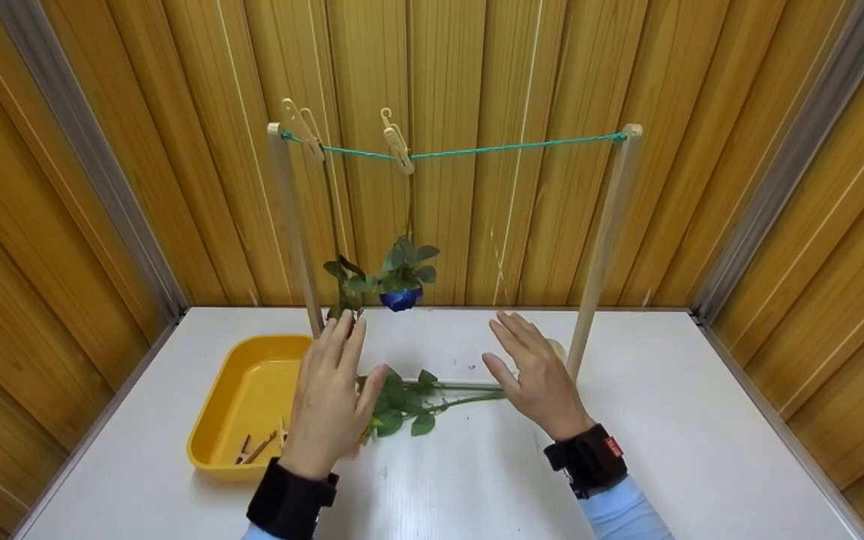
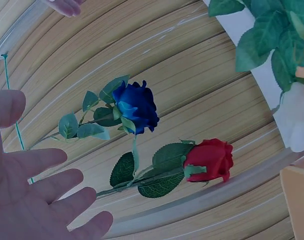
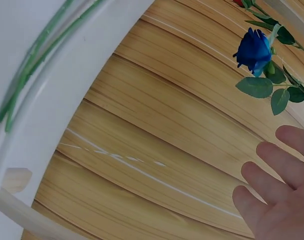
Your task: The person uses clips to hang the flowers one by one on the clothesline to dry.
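My left hand (image 1: pixel 331 394) is raised with straight fingers and holds nothing, near the yellow tray. Opposite it, my right hand (image 1: pixel 541 375) is also spread and holds nothing, near the right post. Behind them a blue rose (image 1: pixel 402 298) hangs head down from a green line (image 1: pixel 507 148), held by a clothespin (image 1: pixel 398 142). A red rose (image 2: pixel 209 160) hangs beside it, its stem under another clothespin (image 1: pixel 303 129); my left fingers hide its bloom in the head view. Between my hands, leafy flower stems (image 1: pixel 469 397) lie on the white table, their blooms mostly hidden by my left hand.
Two wooden posts, left (image 1: pixel 297 232) and right (image 1: pixel 604 247), carry the line. At the left stands a yellow tray (image 1: pixel 211 405) with several clothespins (image 1: pixel 256 448) in it. A wood-patterned wall (image 1: pixel 447 75) rises behind the white table (image 1: pixel 702 420).
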`<state>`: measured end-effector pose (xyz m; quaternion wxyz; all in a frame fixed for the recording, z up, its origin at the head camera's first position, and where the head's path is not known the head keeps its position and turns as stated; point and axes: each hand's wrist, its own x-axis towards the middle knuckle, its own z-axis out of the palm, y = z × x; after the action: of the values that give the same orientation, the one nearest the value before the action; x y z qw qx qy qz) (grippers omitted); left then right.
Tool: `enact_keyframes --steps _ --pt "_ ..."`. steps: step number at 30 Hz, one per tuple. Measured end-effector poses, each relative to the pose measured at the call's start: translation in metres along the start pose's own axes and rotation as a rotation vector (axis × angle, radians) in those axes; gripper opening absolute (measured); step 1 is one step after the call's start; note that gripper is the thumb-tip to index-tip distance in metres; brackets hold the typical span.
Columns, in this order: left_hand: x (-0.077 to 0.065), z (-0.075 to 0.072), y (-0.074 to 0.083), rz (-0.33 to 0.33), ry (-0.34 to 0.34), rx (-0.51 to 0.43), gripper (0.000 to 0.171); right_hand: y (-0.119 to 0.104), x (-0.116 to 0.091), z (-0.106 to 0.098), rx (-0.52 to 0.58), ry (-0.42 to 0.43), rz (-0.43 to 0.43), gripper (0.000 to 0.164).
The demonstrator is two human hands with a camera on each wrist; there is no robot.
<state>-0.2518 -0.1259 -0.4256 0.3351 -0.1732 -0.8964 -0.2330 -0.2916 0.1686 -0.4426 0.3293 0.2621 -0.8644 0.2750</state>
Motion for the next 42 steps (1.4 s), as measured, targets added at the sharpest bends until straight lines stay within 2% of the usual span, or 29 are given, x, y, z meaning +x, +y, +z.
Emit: enact_keyframes --steps 3,9,14,18,25,31,34,42 --pt "-0.013 0.005 -0.002 -0.046 -0.016 0.029 0.065 -0.001 -0.01 0.005 -0.014 -0.006 0.019 0.05" --pt "-0.034 0.02 -0.003 -0.125 -0.107 0.076 0.067 -0.002 -0.03 0.016 -0.039 -0.016 0.051 0.052" --pt "-0.046 0.035 0.001 -0.169 -0.202 0.112 0.068 -0.002 -0.046 0.026 -0.058 -0.031 0.077 0.054" --pt "-0.052 0.045 0.005 -0.18 -0.244 0.118 0.067 -0.002 -0.056 0.033 -0.056 -0.053 0.125 0.056" --pt "-0.054 0.052 0.006 -0.191 -0.27 0.119 0.067 0.0 -0.07 0.041 -0.052 -0.091 0.191 0.056" --pt "-0.052 0.056 0.003 -0.207 -0.281 0.116 0.065 0.0 -0.075 0.045 0.019 -0.12 0.267 0.056" --pt "-0.052 0.057 -0.001 -0.211 -0.265 0.104 0.065 -0.001 -0.075 0.047 0.047 -0.139 0.291 0.056" --pt "-0.054 0.056 -0.011 -0.298 -0.289 0.077 0.065 -0.007 -0.075 0.057 0.08 -0.195 0.296 0.056"
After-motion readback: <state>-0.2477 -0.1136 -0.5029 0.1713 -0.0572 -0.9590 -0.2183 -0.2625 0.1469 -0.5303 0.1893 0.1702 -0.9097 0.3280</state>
